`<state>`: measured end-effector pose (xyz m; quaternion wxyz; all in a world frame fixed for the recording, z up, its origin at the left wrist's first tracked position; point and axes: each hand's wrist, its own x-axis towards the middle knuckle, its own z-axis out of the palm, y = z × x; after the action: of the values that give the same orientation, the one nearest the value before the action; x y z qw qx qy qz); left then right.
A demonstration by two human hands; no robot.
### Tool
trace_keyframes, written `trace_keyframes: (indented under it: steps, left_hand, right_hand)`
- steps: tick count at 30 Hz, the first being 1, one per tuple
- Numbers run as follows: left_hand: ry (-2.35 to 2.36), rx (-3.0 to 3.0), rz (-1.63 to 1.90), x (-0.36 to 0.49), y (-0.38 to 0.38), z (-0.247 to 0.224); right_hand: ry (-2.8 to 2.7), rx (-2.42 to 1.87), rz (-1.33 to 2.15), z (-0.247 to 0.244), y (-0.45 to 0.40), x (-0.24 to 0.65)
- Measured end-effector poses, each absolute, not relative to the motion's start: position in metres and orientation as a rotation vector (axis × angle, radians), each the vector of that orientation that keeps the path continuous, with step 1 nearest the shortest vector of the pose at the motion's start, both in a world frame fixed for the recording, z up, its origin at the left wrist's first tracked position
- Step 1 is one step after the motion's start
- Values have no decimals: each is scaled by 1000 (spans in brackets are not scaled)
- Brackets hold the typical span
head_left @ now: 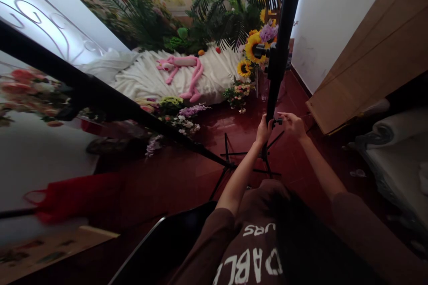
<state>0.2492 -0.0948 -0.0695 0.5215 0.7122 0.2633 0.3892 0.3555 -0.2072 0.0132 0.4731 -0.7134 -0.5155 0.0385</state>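
A black light stand (274, 75) with a tripod base rises at the right of centre. My left hand (264, 130) is wrapped round its pole, low down, beside a small black clamp knob (277, 121). Just right of that knob is my right hand (294, 125), its fingers stretched toward the knob and apart; contact with it is hard to make out. Higher on the same pole sits another black knob (259, 50). A second black stand (150, 120) slants across from the upper left, with no hand on it.
Ahead, a pink plush toy (185, 61) lies on a white draped cloth (214, 82). Sunflowers (253, 46) and palm leaves surround it. A wooden board (361, 58) leans on the right wall, near a plastic-wrapped roll (397, 127). A red bag (76, 196) is at left.
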Motion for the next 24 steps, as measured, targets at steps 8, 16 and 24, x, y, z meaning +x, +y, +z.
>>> trace_keyframes:
  steps: [8, 16, 24]
  left_hand:
    - [610, 1732, 961, 250, -94, -74]
    - [600, 1734, 947, 249, -93, -73]
    - [621, 1713, 934, 248, -94, -71]
  right_hand:
    - [-1216, -1669, 279, -27, -216, 351]
    - [-671, -1494, 550, -34, -190, 351]
    - [-133, -1408, 736, -24, -164, 347]
